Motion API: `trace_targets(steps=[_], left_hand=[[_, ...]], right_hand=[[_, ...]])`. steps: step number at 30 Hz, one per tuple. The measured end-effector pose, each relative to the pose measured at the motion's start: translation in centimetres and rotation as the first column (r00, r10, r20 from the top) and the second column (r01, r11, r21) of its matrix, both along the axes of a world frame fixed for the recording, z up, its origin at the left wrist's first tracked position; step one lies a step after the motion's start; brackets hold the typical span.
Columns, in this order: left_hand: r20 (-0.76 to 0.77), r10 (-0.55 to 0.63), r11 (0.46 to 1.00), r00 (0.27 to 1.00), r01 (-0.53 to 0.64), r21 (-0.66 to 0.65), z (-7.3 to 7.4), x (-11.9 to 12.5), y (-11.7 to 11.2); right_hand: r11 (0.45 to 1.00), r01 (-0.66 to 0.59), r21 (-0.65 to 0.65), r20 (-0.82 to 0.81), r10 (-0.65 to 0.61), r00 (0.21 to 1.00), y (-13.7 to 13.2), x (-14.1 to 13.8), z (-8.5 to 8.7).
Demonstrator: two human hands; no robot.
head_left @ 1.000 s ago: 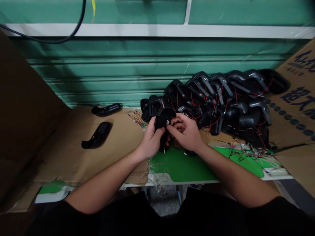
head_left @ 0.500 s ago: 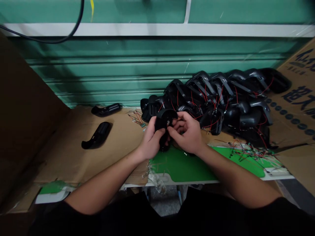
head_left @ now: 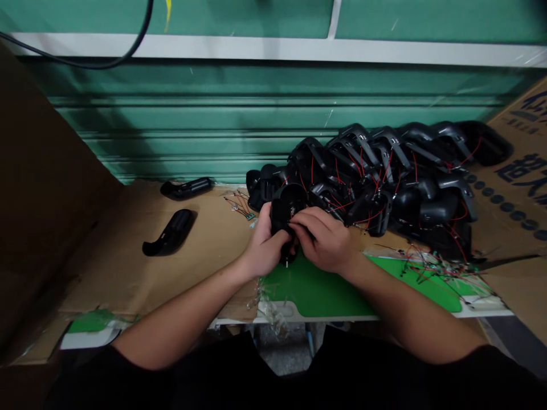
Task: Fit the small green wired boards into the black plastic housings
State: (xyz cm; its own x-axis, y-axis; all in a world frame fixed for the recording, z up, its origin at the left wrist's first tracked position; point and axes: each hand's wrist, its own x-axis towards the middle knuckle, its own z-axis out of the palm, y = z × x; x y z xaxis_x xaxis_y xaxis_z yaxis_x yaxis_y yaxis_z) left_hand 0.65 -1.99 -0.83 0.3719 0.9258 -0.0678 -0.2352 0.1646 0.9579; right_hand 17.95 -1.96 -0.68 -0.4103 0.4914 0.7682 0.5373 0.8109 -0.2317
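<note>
My left hand (head_left: 264, 250) is wrapped round a black plastic housing (head_left: 285, 206) with a round head, held upright over the green mat (head_left: 325, 290). My right hand (head_left: 323, 239) is closed against the housing's right side, its fingertips pinched at a small part in the opening; what they pinch is too small to name. Red wires run from the housing toward the pile behind it.
A heap of several black housings with red wires (head_left: 384, 176) lies at the back right. Two black shell pieces (head_left: 171, 232) (head_left: 187, 188) rest on the cardboard (head_left: 128, 267) at left. Loose wires (head_left: 431, 267) litter the mat's right end. A printed cardboard box (head_left: 521, 171) stands at right.
My right hand's fingers have curled down and closed tighter against the housing. The housing stays in my left hand, and the view has shifted slightly.
</note>
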Motion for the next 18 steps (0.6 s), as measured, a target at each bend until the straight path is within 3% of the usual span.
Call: trace_targets(steps=[8,18], left_hand=[[-0.014,0.064,0.996,0.998,-0.063,0.063,-0.4,0.2,-0.8],[-0.041,0.072,0.990,0.997,-0.067,0.127,-0.7,0.2,-1.0]], right_hand=[[0.996,0.015,0.085,-0.069,-0.009,0.998,0.0,-0.9,-1.1],[0.997,-0.016,0.072,-0.067,0.021,0.998,-0.1,-0.8,-1.2]])
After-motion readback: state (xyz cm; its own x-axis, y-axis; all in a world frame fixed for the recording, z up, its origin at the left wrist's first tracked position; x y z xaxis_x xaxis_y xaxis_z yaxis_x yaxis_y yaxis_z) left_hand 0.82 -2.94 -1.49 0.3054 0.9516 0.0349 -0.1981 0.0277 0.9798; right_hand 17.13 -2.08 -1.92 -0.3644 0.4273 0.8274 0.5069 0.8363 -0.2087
